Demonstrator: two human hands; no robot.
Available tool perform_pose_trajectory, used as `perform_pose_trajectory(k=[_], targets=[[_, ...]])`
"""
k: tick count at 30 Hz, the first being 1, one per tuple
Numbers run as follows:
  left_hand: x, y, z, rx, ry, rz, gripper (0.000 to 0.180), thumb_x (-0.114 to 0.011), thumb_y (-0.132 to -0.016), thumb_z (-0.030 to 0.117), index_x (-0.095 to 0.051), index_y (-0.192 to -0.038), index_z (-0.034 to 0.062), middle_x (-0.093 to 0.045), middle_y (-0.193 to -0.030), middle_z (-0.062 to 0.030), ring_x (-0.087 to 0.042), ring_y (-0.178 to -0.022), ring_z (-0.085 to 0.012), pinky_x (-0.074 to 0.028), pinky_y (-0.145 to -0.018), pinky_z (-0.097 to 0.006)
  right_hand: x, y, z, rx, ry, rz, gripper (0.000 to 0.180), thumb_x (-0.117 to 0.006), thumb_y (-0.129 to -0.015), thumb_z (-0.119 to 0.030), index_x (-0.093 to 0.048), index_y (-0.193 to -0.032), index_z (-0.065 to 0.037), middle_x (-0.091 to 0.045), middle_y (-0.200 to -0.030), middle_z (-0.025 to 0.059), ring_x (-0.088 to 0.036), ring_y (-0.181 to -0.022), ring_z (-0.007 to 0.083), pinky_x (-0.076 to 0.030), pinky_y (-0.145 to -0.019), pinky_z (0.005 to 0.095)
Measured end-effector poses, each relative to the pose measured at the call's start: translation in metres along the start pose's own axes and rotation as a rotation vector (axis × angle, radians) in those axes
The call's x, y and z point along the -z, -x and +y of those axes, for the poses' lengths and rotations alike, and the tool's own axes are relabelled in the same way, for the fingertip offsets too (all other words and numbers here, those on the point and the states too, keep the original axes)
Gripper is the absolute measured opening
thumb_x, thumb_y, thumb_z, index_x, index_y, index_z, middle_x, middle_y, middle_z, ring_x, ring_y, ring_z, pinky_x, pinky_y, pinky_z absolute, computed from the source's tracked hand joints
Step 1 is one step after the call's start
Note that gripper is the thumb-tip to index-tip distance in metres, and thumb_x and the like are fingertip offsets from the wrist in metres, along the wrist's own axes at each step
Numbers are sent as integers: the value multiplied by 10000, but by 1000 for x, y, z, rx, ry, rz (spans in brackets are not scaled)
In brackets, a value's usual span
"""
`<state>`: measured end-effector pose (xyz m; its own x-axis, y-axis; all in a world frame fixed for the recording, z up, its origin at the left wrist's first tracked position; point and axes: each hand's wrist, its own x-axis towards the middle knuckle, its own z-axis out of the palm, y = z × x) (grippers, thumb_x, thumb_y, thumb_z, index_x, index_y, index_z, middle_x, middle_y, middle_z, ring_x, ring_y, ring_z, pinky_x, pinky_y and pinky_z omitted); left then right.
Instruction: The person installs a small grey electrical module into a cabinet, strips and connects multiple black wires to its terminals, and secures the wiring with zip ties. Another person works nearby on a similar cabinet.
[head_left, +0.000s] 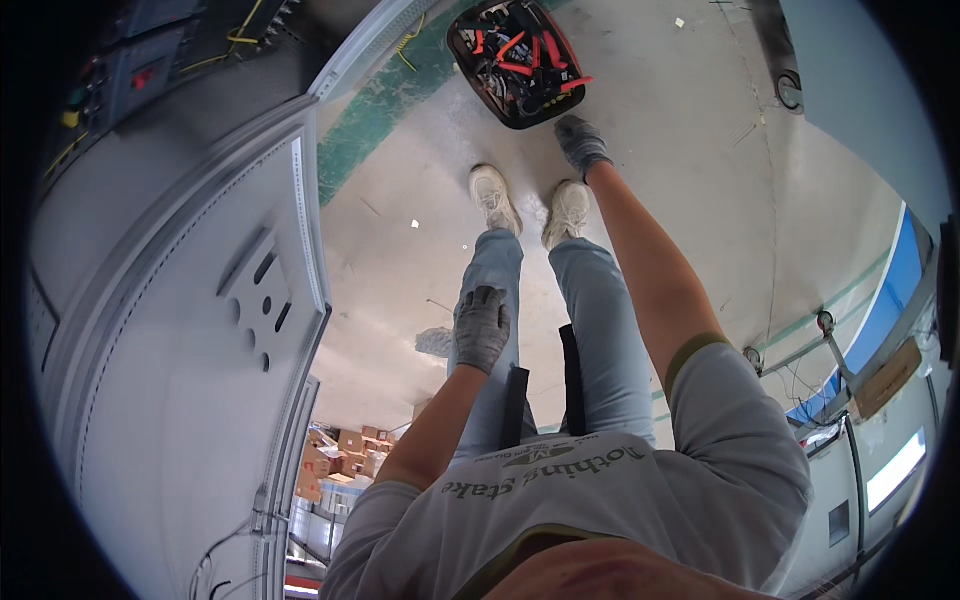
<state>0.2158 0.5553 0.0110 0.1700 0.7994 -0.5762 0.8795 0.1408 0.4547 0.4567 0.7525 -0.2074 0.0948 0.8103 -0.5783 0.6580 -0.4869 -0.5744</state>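
Observation:
My left hand, in a grey work glove, lies flat on my left leg near the knee, its fingers stretched out. In a matching glove, my right hand reaches forward to the near right corner of a black tool bin. Its fingers look curled together; whether they grip the bin's rim or anything else is hidden. Inside the bin lie several hand tools, among them pliers with red-orange handles. One red-orange handle sticks out over the right rim.
A tall grey metal cabinet panel with cut-outs stands close on my left. Beyond it is wired equipment. A caster wheel sits at the far right, and a wheeled frame nearer. Cardboard boxes show behind me.

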Motion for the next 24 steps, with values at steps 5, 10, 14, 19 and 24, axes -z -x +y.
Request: perform_pose_trajectory(k=[5, 10, 14, 19, 24], targets=[[24, -28, 10, 12, 89, -47, 169, -601, -827, 126, -644, -976, 59, -625, -977, -164, -587, -911, -364, -476, -812, -445, -84, -92, 98, -90, 193, 191, 276, -629, -852, -299, -642, -1000, -67, -673, -934, 187, -641, -825, 360, -520, -705, 412], [36, -30, 14, 112, 132, -36, 166, -609, -821, 91, -650, -977, 55, -627, -952, -166, -589, -893, -365, -485, -785, -445, -110, -91, 77, -905, -911, 63, 312, -661, -864, -306, -599, -1073, -81, -666, -913, 129, -675, -703, 259, -571, -560, 377], [36, -36, 12, 117, 138, -78, 157, -611, -816, 89, -645, -966, 57, -623, -937, -157, -585, -885, -367, -487, -785, -442, -122, -120, 100, -775, -1081, 53, 283, -665, -834, -185, -595, -1076, -56, -677, -891, 132, -680, -700, 289, -582, -574, 391], [36, -38, 14, 107, 63, -130, 160, -609, -813, 83, -645, -967, 61, -621, -942, -156, -583, -901, -360, -487, -787, -433, -103, -91, 103, -673, -1073, 53, 267, -667, -778, -114, -611, -1026, -30, -676, -807, 143, -676, -630, 274, -559, -539, 373], [36, -45, 19, 72, 70, -167, 166, -617, -810, 89, -648, -972, 70, -621, -938, -149, -585, -905, -352, -485, -798, -429, -72, -45, 168, -689, -1075, 78, 351, -708, -793, -190, -591, -1105, -82, -679, -914, 101, -684, -720, 248, -586, -612, 369]])
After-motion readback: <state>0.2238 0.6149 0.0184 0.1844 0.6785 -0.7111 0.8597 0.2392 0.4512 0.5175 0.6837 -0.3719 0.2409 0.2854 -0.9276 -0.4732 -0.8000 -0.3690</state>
